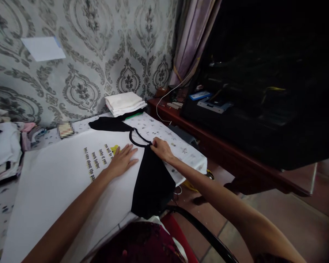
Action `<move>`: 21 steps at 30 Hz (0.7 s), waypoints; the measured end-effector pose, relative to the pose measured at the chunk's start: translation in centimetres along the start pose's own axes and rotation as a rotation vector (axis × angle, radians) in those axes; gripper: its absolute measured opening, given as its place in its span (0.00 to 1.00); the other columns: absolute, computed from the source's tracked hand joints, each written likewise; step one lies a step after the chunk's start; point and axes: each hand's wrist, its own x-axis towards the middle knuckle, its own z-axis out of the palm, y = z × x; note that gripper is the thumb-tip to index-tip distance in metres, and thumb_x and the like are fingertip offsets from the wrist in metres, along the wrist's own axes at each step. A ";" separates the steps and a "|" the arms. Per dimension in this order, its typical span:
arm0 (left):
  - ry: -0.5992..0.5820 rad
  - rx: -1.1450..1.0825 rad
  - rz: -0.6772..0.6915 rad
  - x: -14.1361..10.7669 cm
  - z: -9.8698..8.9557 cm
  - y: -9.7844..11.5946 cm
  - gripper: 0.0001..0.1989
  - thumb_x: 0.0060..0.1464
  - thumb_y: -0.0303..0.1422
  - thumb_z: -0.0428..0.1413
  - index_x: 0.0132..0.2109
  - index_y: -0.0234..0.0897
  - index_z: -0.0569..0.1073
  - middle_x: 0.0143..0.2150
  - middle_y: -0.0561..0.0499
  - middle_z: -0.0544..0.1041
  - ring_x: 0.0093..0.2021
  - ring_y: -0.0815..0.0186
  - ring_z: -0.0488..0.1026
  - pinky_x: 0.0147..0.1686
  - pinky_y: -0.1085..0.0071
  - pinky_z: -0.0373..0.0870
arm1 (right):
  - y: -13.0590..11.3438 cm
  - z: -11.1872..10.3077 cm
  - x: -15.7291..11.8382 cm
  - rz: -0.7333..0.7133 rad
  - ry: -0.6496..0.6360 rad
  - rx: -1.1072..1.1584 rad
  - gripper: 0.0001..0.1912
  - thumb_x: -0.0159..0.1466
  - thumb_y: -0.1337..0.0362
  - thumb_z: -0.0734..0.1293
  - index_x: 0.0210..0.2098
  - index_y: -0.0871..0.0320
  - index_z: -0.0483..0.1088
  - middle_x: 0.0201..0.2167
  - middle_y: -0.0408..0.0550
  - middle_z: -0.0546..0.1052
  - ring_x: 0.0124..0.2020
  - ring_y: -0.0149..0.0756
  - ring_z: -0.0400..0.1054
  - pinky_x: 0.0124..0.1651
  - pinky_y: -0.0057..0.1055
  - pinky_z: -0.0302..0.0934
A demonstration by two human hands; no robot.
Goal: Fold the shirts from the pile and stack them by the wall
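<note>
A white shirt (57,175) with black sleeves and a black neckband lies spread on the patterned table cover, its neck towards the right. Dark lettering and a small yellow figure are printed on its chest. My left hand (122,160) rests flat on the shirt beside the print, fingers spread. At the neckband's right end, where it meets the near black sleeve (152,182), the fingers of my right hand (161,149) are pinched on the black edge.
Folded white cloths (125,103) are stacked at the table's back, by the wall. More piled clothes (5,149) lie at the far left. A dark red wooden desk (192,128) stands to the right, and a chair's black armrest (203,230) is below.
</note>
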 end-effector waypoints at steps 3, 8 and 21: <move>0.012 -0.002 0.014 0.1 0.3 1.1 0.30 0.68 0.50 0.39 0.70 0.42 0.58 0.75 0.40 0.51 0.75 0.52 0.43 0.69 0.41 0.41 | 0.6 -0.7 -1.8 -0.014 -0.021 0.069 0.10 0.65 0.64 0.64 0.46 0.54 0.67 0.32 0.44 0.79 0.34 0.37 0.72 0.38 0.30 0.59; -0.048 -0.026 0.062 -1.5 0.9 3.1 0.31 0.68 0.50 0.39 0.71 0.40 0.56 0.76 0.41 0.50 0.76 0.55 0.41 0.71 0.45 0.40 | 2.3 -1.8 -8.5 -0.015 -0.033 0.205 0.18 0.64 0.60 0.64 0.54 0.53 0.64 0.32 0.44 0.78 0.32 0.38 0.73 0.36 0.32 0.63; -0.002 -0.096 0.219 -5.6 2.0 9.0 0.28 0.69 0.47 0.43 0.67 0.36 0.62 0.73 0.41 0.59 0.74 0.58 0.50 0.71 0.52 0.48 | 3.1 5.0 -21.7 0.497 0.264 0.984 0.31 0.52 0.42 0.74 0.45 0.57 0.69 0.44 0.55 0.78 0.44 0.47 0.74 0.45 0.41 0.70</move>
